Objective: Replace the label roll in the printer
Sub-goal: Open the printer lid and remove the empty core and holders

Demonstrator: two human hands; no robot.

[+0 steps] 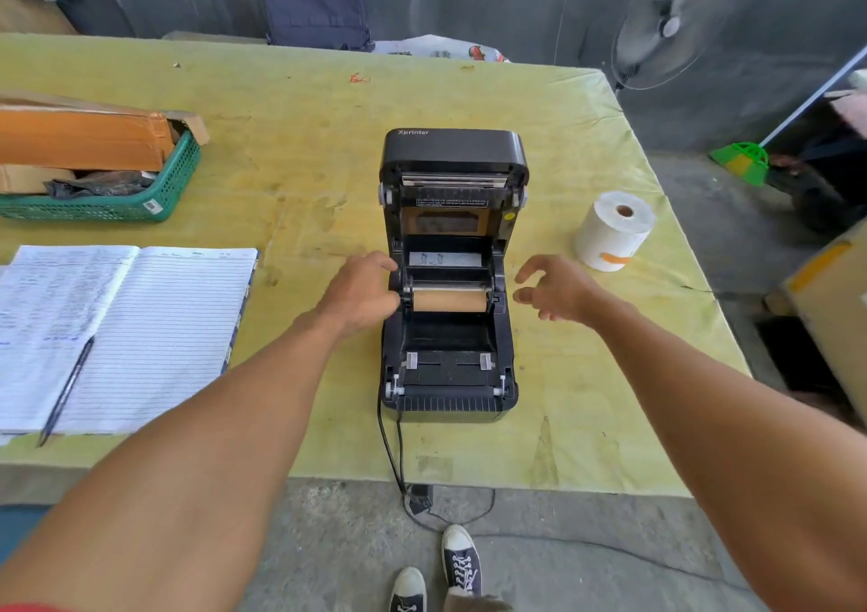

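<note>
Two hands (361,294) (558,290) flanking open printer (450,377), bare core (449,301) inside.

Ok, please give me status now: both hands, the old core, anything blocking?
Left hand at left end of bare cardboard core, grip hidden. Right hand open, beside printer. New label roll waiting on table. Nothing blocking.

Arms: I see both forearms bare to the frame edge, no watch or bands.
Left hand (359,294): bare, ungloved.
Right hand (558,290): bare, ungloved.
Sleeve: a red sliver at my lower left corner.
Shoes (462,564): dark canvas sneakers, white toe caps, white laces.
</note>
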